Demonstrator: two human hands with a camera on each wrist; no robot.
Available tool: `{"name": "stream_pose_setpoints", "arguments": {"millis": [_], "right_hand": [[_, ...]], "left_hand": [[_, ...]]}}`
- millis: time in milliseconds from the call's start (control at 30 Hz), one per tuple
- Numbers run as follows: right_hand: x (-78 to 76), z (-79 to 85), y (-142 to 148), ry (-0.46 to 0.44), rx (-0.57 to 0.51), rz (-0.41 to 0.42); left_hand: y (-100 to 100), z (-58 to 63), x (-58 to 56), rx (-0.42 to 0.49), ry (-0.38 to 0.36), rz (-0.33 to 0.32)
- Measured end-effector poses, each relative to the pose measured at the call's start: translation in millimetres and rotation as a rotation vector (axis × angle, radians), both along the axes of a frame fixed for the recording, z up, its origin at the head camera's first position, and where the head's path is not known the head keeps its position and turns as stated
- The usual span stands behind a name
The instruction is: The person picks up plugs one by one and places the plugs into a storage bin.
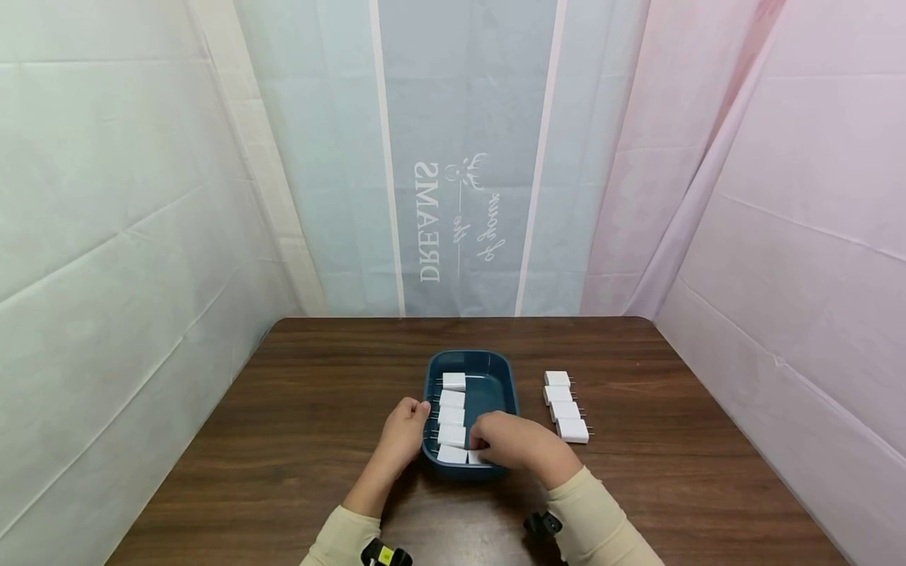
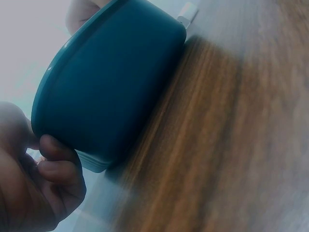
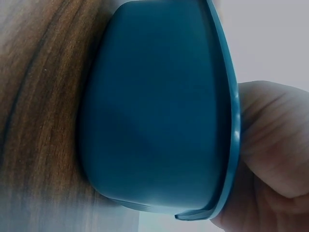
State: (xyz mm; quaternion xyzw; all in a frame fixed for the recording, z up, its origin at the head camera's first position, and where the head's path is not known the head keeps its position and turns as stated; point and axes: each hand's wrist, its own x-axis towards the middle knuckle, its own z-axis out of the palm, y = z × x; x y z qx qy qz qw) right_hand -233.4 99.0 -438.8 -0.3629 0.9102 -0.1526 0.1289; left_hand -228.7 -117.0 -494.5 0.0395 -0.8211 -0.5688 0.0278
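A dark blue plastic bin [image 1: 463, 472] stands on the table, its outer wall [image 2: 111, 77] filling much of both wrist views. Inside, several white plug chargers [image 1: 451, 417] form a column along the left wall, prongs pointing left. My left hand [image 1: 405, 431] pinches the bin's left rim between thumb and curled fingers. My right hand [image 1: 520, 446] reaches over the right rim into the near right corner. Its fingers grip another white charger [image 1: 476, 457], mostly covered by the hand, beside the nearest charger of the column. In the right wrist view the bin wall hides the fingertips.
Right of the bin, several more white chargers [image 1: 564, 410] lie in a slanting row on the brown wooden table [image 1: 318, 377], prongs to the right. Hanging cloth [image 1: 460, 118] encloses the table at the back and both sides.
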Motion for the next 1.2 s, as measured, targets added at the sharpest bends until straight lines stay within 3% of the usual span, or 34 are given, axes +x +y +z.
{"name": "stream_pose_setpoints", "arguments": {"millis": [500, 733, 1200], "right_hand": [[0.1, 6.2, 4.8, 0.084, -0.016, 0.043], [5.3, 13.4, 16.5, 0.228, -0.052, 0.074], [10.7, 26.8, 33.5, 0.399, -0.045, -0.013]], "left_hand": [[0.5, 2.1, 0.4, -0.004, -0.007, 0.003], [-0.1, 2.6, 0.8, -0.006, -0.011, 0.001], [-0.2, 2.6, 0.2, 0.006, -0.020, -0.003]]}}
